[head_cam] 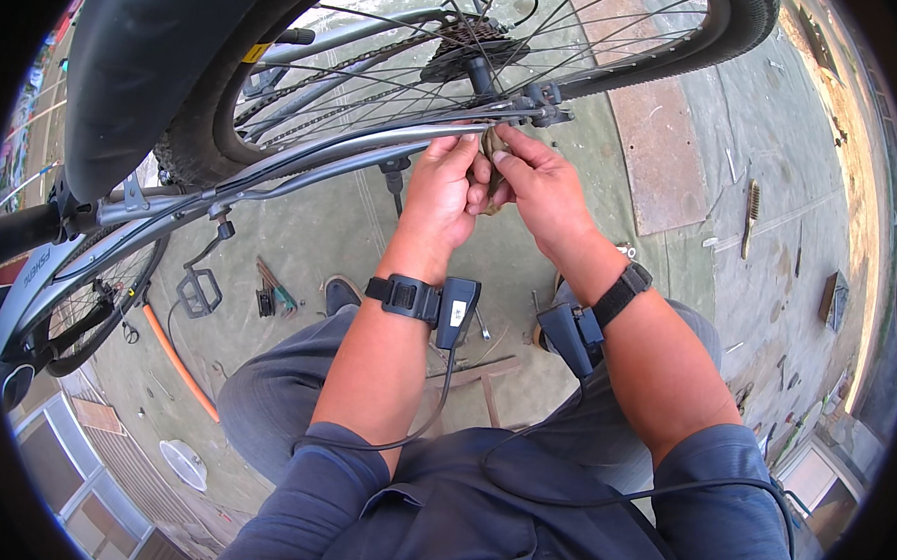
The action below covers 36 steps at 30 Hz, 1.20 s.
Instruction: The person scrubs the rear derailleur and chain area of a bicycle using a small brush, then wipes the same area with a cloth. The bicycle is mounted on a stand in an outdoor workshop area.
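Observation:
My left hand [453, 176] and my right hand [541, 177] come together at a silver bicycle frame tube [395, 136] near the rear axle. Between their fingers is a small brownish rag [492, 150], bunched against the end of the tube. Fingertips of both hands press on the rag, and part of it is hidden behind them. Just beyond my right hand sits a dark brake part [544, 108] with cables running to it. The spoked rear wheel [653, 67] and its cassette [470, 48] stand past the tube.
The saddle [139, 56] looms at upper left, above a pedal [199, 293]. On the green ground sheet [331, 222] lie green-handled pliers [283, 295] and an orange tube [182, 366]. To the right are a rusty flat plate [660, 162] and a wire brush [752, 214]. Wrist-device cables cross my lap.

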Available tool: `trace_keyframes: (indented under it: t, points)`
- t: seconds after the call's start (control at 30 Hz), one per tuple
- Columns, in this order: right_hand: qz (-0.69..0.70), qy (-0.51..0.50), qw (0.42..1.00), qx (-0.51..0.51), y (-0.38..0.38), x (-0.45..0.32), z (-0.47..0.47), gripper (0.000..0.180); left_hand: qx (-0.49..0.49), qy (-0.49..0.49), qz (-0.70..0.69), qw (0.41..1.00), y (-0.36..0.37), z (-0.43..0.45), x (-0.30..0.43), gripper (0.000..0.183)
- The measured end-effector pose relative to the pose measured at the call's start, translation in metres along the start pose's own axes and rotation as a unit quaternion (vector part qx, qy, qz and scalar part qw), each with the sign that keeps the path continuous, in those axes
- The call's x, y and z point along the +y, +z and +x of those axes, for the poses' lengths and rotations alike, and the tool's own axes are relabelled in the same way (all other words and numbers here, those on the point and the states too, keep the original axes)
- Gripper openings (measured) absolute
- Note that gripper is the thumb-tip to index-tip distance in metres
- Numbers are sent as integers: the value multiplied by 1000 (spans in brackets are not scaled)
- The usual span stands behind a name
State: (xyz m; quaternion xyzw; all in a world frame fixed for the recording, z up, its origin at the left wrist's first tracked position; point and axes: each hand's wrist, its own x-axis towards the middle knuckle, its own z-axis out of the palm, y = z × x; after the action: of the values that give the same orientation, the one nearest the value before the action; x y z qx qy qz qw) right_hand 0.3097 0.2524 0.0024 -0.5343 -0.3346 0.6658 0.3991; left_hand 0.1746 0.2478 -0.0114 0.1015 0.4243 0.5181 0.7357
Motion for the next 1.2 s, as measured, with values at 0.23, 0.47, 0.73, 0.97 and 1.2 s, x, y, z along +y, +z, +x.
trace_keyframes:
  t: [0.23, 0.47, 0.73, 0.97, 1.2]
  points:
    - [-92, -28, 995, 16, 0, -4, -1, 43, 14, -15, 9, 1000, 1, 3, 4, 13]
    - [-112, -26, 993, 22, 3, -8, -2, 41, 46, 24, 38, 998, 10, 5, 1, 13]
    - [-60, -31, 998, 10, 4, -5, 1, 40, 99, 96, 48, 989, 24, 8, -8, 13]
    - [-87, -31, 995, 24, 4, -10, -1, 42, 142, 120, 97, 978, 22, -9, -1, 16]
    - [-143, -43, 989, 15, 4, -11, -2, 39, 197, 318, 507, 777, 2, -28, 9, 14]
